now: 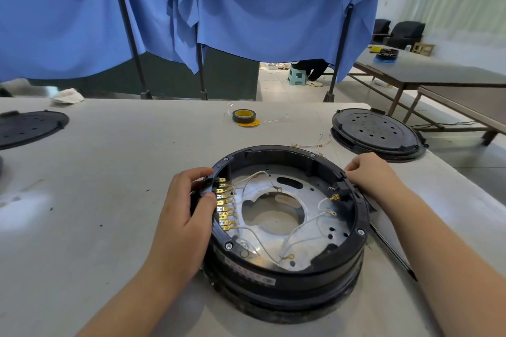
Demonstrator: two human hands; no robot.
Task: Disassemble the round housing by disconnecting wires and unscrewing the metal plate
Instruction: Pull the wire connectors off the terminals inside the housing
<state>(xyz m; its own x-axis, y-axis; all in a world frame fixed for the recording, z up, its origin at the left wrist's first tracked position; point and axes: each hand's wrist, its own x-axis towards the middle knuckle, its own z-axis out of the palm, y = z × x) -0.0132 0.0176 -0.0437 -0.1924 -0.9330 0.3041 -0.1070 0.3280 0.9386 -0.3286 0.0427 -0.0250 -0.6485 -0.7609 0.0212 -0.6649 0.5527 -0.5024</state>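
Observation:
A round black housing [287, 271] sits on the table in front of me. Inside lies a silver metal plate [309, 194] with a big centre hole, and white wires [298, 230] loop across it. A row of gold terminals [224, 208] lines the housing's left inner wall. My left hand [186, 210] grips the left rim, thumb beside the terminals. My right hand [369, 172] rests on the right rim with curled fingers near a black connector block [341, 191].
A black screwdriver [391, 249] lies on the table right of the housing. Black round covers lie at the far right [377, 131] and far left [27, 126]. A tape roll [244, 116] and loose wires [312, 144] lie behind. Blue cloth hangs beyond the table.

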